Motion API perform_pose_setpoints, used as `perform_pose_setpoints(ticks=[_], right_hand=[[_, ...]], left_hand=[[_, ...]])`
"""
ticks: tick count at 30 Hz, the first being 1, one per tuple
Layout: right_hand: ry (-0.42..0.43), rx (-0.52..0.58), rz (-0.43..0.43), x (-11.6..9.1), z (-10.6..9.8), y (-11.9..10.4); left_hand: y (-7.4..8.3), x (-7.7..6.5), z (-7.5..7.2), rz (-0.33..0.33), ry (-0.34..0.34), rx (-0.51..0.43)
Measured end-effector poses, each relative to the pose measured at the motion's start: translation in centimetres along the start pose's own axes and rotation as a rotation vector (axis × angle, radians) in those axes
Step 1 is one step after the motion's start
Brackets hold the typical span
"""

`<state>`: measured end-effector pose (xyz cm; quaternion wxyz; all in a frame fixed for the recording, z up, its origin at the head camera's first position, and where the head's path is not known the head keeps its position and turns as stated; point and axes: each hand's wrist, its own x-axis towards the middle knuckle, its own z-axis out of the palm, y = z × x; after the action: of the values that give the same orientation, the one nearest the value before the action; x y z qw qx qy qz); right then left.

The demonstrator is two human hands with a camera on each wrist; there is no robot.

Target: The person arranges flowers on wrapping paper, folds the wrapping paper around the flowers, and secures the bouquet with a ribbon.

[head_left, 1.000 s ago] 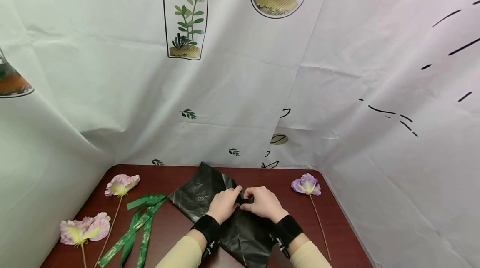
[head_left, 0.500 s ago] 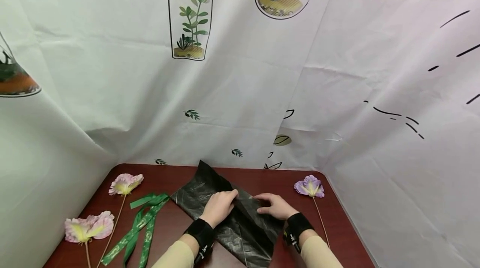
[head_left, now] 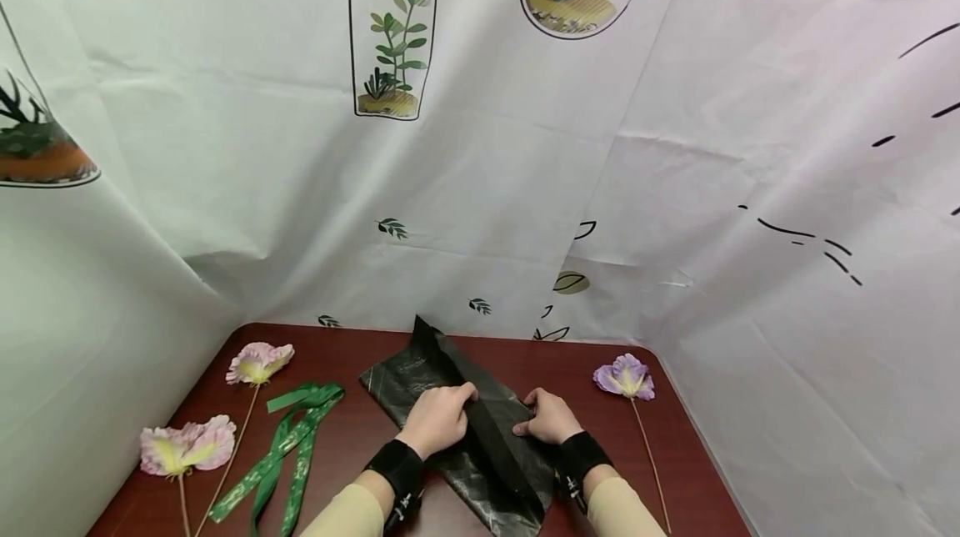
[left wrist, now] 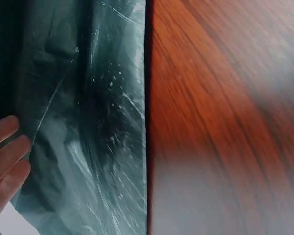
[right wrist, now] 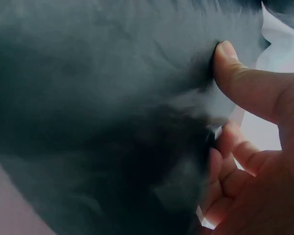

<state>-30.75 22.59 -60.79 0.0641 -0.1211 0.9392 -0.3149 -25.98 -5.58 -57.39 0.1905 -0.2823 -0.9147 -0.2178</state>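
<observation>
A black, shiny, creased wrapping sheet [head_left: 405, 374] lies slantwise on the table, with a raised fold running along its middle. My left hand [head_left: 437, 419] pinches this fold between thumb and fingers. At the sheet's right side, my right hand [head_left: 552, 418] grips the edge. Up close in the right wrist view, the right thumb [right wrist: 235, 71] lies on the upper face while the other fingers curl at the edge. Only some fingertips [left wrist: 12, 156] of the left hand show in the left wrist view, over the sheet [left wrist: 93, 127]; its thumb is hidden there.
Left of the sheet are green printed ribbons [head_left: 288, 437] and two pink artificial flowers [head_left: 258, 363] on long stems. A purple flower [head_left: 626, 377] lies at the right. White printed cloth [head_left: 480, 187] stands behind and beside the dark red table [head_left: 348, 483].
The right hand let go near the middle, moved right and now grips the sheet's right edge. The fold stands up more, and the left hand stays on it. The view has shifted slightly.
</observation>
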Motion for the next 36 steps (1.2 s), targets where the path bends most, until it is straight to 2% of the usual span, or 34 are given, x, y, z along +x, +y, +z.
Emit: perform_pose_setpoints(ticks=[5,7,9,13,16,21,27,33,36], right_hand=[[0.027,-0.027,0.056,0.4,0.3,0.4],[0.032,-0.034,0.059,1.4,1.2,2.2],[0.033,-0.029,0.072,1.9,1.5,3.1],[0.071,-0.017,0.094,2.8,2.4,5.4],[0.098,-0.023,0.093,2.8,2.7,6.1],[0.117,-0.027,0.132,1.7,2.4,4.9],[0.165,-0.038,0.179,-0.2,0.9,2.5],[0.201,-0.028,0.246,-1.5,-0.6,0.0],[0.213,-0.026,0.260,-1.4,-0.8,0.5]], left_hand=[[-0.4,-0.5,-0.8,-0.067,0.011,-0.078],[-0.6,-0.6,-1.0,-0.077,0.043,-0.098],[-0.6,-0.8,-1.1,-0.097,0.077,-0.099],[-0.6,-0.9,-1.3,-0.191,0.111,-0.090],[-0.7,-1.1,-1.3,-0.262,0.131,-0.064],[-0.9,-1.5,-1.5,-0.345,0.141,-0.072],[-1.3,-2.7,-1.6,-0.470,0.098,-0.147],[-2.1,-4.0,-2.3,-0.574,0.080,-0.138],[-2.6,-4.4,-2.8,-0.603,0.075,-0.129]])
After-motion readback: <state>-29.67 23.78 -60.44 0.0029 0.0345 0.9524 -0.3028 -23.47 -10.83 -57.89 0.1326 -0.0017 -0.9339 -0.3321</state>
